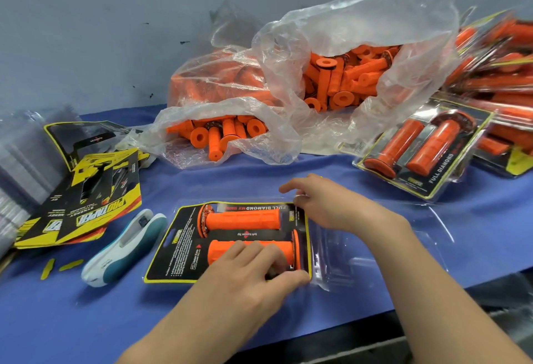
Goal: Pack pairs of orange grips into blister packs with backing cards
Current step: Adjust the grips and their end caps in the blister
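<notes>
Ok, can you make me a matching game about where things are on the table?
Things
1. white and teal stapler
2. clear plastic bag of loose orange grips
3. pile of yellow and black backing cards
4. filled blister pack of orange grips

Places
A. far left
B. back, by the wall
C. right side
D. just left of the open blister pack

Pairs: 1-D, 2-B, 3-A, 4-C

A blue-covered tabletop point(86, 320) carries a clear plastic bag point(288, 98) spilling orange grips point(215, 144), loose backing cards point(86, 207) at left, a white-and-teal stapler point(124, 248), yellow scraps point(70, 265), an open blister pack point(178, 248) at the centre, and finished packs point(427, 150) at right.
</notes>
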Tool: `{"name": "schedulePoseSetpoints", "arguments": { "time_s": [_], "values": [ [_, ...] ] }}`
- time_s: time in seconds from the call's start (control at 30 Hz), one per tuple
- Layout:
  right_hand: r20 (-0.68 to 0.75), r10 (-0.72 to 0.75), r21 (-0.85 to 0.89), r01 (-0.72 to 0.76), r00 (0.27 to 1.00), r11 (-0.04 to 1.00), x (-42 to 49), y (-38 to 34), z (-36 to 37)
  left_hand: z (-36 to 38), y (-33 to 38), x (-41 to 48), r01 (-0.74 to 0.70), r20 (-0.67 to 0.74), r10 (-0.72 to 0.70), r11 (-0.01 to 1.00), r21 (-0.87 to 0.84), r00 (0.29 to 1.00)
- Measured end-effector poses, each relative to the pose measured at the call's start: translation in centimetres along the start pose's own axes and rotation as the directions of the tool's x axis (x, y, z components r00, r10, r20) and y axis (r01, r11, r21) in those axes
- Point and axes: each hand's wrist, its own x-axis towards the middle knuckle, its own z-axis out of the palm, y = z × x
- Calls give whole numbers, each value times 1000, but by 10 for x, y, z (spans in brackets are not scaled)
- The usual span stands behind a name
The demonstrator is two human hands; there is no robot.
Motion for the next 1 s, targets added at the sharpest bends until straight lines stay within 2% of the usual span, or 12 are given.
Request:
{"name": "schedulePoseSetpoints", "arguments": {
  "time_s": [0.3,0.43,0.5,0.57,0.63,0.7,0.8,0.9,1.0],
  "values": [
    [-23,-5,41,6,1000,999,0,-1,-2,1,6,-3,37,-10,-37,997,-74,999],
    [-27,-13,10,14,1000,1000,0,0,-3,-16,-3,-5,183,-78,-197,971,-157,977],
    [-42,-21,20,22,999,1000,0,1,-2,-23,-12,-6,289,-71,-305,941,-178,950],
    [-57,-22,37,24,998,999,-1,2,-2,-26,-15,-6,326,-38,-338,927,-188,940],
    [-67,-15,44,18,998,999,-2,2,-3,-27,-13,2,267,24,-267,949,-166,963],
    [-87,-7,56,12,996,998,-4,2,-3,-27,-11,17,110,114,-99,990,-91,988],
    [-131,-9,61,17,991,998,-6,0,-1,-32,-15,42,-95,252,83,995,33,964],
    [-157,-17,29,22,987,999,-5,1,3,-38,-21,62,-136,429,78,985,107,900],
    [-170,-28,17,31,985,999,-4,2,4,-41,-27,80,-175,592,65,976,130,803]
  ]
}}
